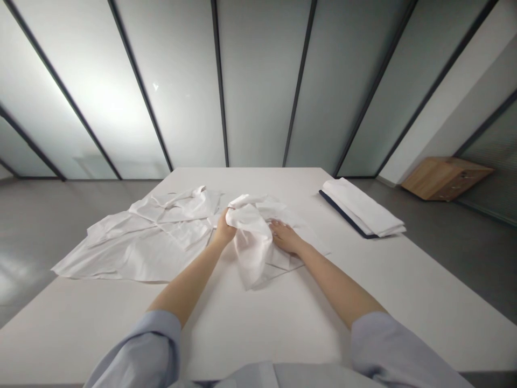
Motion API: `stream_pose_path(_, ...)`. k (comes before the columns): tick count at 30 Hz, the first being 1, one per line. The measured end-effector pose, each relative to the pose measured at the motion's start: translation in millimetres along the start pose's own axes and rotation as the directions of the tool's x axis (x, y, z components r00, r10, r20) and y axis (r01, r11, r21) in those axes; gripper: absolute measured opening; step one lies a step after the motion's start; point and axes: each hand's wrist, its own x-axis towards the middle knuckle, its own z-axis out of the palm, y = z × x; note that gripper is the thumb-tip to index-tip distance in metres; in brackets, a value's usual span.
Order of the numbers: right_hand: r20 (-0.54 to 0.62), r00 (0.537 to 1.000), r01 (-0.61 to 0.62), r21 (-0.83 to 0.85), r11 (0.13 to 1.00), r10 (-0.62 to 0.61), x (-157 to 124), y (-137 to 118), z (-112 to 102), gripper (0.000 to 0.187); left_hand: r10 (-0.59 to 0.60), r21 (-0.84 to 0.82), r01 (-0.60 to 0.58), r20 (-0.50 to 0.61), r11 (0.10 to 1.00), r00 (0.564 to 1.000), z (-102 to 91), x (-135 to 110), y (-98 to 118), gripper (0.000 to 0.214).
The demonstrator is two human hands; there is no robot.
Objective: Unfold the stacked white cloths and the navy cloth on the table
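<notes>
A white cloth garment (251,242) lies bunched at the middle of the table, its front part lifted into a loose fold. Gripping the left edge of that fold is my left hand (226,226), with the fingers partly hidden behind the fabric. My right hand (285,237) rests palm down on the garment's right side, fingers stretched out over the cloth. Spread out to the left is another white garment (145,242), wrinkled, with one corner reaching the table's left edge.
The white table (258,323) extends ahead of me. Toward its right edge lies a folded white cloth stack (361,207) over a dark navy piece (343,214). Frosted glass panels (258,81) stand beyond the table. A wooden cabinet (440,178) is on the floor at right.
</notes>
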Motion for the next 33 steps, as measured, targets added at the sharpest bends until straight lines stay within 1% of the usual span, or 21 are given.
stream_pose_path(2,0.006,0.995,-0.102,-0.057,0.993,0.102,-2,5,-6,0.047,-0.063,0.003,0.064,-0.151,0.998,0.987,-12.1,8,-4,0.025)
stream_pose_path(4,-0.005,0.981,-0.196,-0.108,0.975,0.196,-4,13,-18,0.043,-0.117,0.005,0.125,-0.310,0.992,0.944,-20.7,12,-8,0.026)
stream_pose_path(7,-0.032,0.945,-0.327,-0.161,0.931,0.327,-4,30,-44,0.035,-0.187,-0.024,0.196,-0.434,0.980,0.881,-24.7,11,-18,0.033)
stream_pose_path(8,-0.040,0.927,-0.375,-0.176,0.910,0.374,-3,36,-54,0.032,-0.239,-0.046,0.247,-0.469,0.968,0.850,-25.4,11,-21,0.036)
stream_pose_path(10,-0.050,0.888,-0.457,-0.208,0.865,0.458,0,45,-72,0.031,-0.347,-0.088,0.362,-0.556,0.928,0.755,-29.4,11,-25,0.039)
stream_pose_path(11,-0.056,0.874,-0.482,-0.225,0.847,0.483,2,48,-79,0.032,-0.376,-0.099,0.401,-0.600,0.911,0.706,-33.3,12,-25,0.040)
stream_pose_path(12,-0.066,0.869,-0.491,-0.241,0.837,0.490,3,51,-84,0.034,-0.380,-0.102,0.414,-0.635,0.904,0.672,-38.2,13,-23,0.039)
stream_pose_path(13,-0.084,0.879,-0.475,-0.255,0.842,0.470,4,52,-87,0.036,-0.351,-0.079,0.399,-0.650,0.914,0.674,-43.5,15,-19,0.036)
stream_pose_path(14,-0.110,0.901,-0.433,-0.267,0.861,0.419,5,53,-86,0.038,-0.292,-0.026,0.357,-0.634,0.934,0.717,-48.1,16,-14,0.033)
stream_pose_path(15,-0.139,0.927,-0.373,-0.277,0.885,0.348,6,54,-84,0.042,-0.210,0.053,0.293,-0.579,0.955,0.788,-51.2,17,-7,0.029)
stream_pose_path(16,-0.160,0.950,-0.303,-0.282,0.911,0.266,6,53,-79,0.045,-0.114,0.145,0.207,-0.482,0.967,0.869,-52.0,17,0,0.026)
stream_pose_path(17,-0.165,0.967,-0.232,-0.278,0.932,0.191,7,53,-73,0.049,-0.014,0.236,0.099,-0.336,0.967,0.942,-50.0,16,7,0.024)
stream_pose_path(18,-0.156,0.978,-0.173,-0.263,0.949,0.135,7,52,-66,0.050,0.070,0.311,-0.016,-0.162,0.950,0.984,-45.2,15,13,0.023)
stream_pose_path(19,-0.144,0.984,-0.138,-0.240,0.961,0.105,8,51,-58,0.048,0.118,0.366,-0.114,0.010,0.924,0.993,-38.1,12,17,0.026)
stream_pose_path(21,-0.147,0.983,-0.135,-0.179,0.974,0.109,9,50,-45,0.037,0.088,0.442,-0.197,0.255,0.875,0.963,-20.0,3,21,0.044)
stream_pose_path(23,-0.198,0.970,-0.160,-0.082,0.984,0.142,11,51,-36,0.021,-0.022,0.503,-0.177,0.364,0.846,0.931,-2.8,-7,17,0.056)
stream_pose_path(25,-0.248,0.951,-0.171,0.076,0.982,0.185,13,53,-33,0.015,-0.108,0.515,-0.126,0.400,0.848,0.910,8.8,-14,9,0.041)
stream_pose_path(27,-0.259,0.938,-0.176,0.213,0.961,0.229,15,58,-35,0.020,-0.135,0.488,-0.091,0.408,0.868,0.903,13.9,-17,2,0.021)
stream_pose_path(28,-0.265,0.930,-0.186,0.259,0.948,0.255,16,60,-38,0.022,-0.140,0.474,-0.073,0.398,0.877,0.907,14.3,-17,0,0.016)
stream_pose_path(31,-0.332,0.885,-0.209,0.345,0.915,0.327,20,71,-50,0.025,-0.141,0.456,-0.020,0.317,0.890,0.938,8.3,-10,-3,0.016)
stream_pose_path(33,-0.435,0.824,-0.189,0.393,0.900,0.363,21,81,-59,0.024,-0.154,0.438,0.061,0.180,0.897,0.972,-1.6,-3,-5,0.020)
